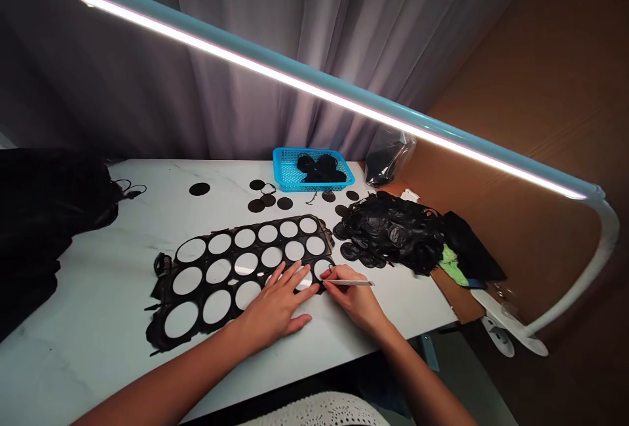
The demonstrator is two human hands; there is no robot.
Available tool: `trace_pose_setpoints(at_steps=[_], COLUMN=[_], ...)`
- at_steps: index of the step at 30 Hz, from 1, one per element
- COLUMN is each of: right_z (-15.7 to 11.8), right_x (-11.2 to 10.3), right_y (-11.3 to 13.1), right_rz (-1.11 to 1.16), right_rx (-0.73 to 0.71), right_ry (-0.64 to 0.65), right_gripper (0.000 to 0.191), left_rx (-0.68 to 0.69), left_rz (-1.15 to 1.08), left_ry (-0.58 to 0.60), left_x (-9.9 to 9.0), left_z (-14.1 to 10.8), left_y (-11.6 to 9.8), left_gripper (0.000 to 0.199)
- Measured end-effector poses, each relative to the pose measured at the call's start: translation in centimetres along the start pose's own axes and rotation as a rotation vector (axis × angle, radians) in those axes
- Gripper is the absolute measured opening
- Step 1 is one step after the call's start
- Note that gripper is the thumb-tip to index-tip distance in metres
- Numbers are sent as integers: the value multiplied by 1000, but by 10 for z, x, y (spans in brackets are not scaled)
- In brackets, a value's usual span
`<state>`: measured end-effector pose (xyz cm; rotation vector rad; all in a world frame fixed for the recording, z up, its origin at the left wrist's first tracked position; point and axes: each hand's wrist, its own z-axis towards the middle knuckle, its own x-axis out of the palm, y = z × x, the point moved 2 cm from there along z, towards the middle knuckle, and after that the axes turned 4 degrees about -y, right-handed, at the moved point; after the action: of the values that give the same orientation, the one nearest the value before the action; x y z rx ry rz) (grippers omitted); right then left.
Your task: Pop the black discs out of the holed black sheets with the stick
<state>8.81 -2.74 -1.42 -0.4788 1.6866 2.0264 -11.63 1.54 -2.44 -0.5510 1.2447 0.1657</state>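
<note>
A black sheet (204, 264) with rows of round holes lies flat on the white table, and the white surface shows through the holes. My left hand (280, 303) rests with spread fingers on the sheet's front edge, right of its middle, and covers part of the front row of holes. At the sheet's front right corner my right hand (354, 296) is closed on a thin, pale, pen-like tool (351, 282). The tool's left end is at the rim of the last hole, where a thin black strip curves up by the fingers.
A blue basket (278, 174) holding black pieces stands at the back. Black discs (200, 189) lie behind the sheet. To the right are a black heap (393, 232) and green cloth (452, 265). Black fabric (44, 216) lies left. A lit lamp (314, 85) spans overhead.
</note>
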Motion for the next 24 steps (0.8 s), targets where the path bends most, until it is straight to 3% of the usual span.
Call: trace_pose_setpoints(at_steps=[9, 14, 16, 18, 21, 23, 24], right_z=[-4, -8, -1, 16, 47, 64, 70], right_x=[-1, 9, 2, -19, -63, -79, -79], right_y=[-7, 1, -2, -11, -28, -34, -34], right_rz=[-17, -263, -363, -429, -521, -495, -434], right_rx=[25, -249, -325, -296, -119, -25, -1], right_ry=[4, 68, 80, -57, -440, -509, -465], right_gripper=[13, 13, 16, 19, 21, 19, 19], left_rx=[-9, -14, -11, -11, -8, -1, 2], left_rz=[-13, -36, -34, -31, -37, -45, -47], left_ry=[5, 2, 8, 19, 23, 5, -7], left_x=[2, 1, 1, 0, -2, -5, -6], left_z=[-1, 0, 0, 0, -1, -2, -2], left_y=[0, 0, 1, 1, 1, 0, -1], left_gripper=[59, 58, 59, 59, 60, 59, 58])
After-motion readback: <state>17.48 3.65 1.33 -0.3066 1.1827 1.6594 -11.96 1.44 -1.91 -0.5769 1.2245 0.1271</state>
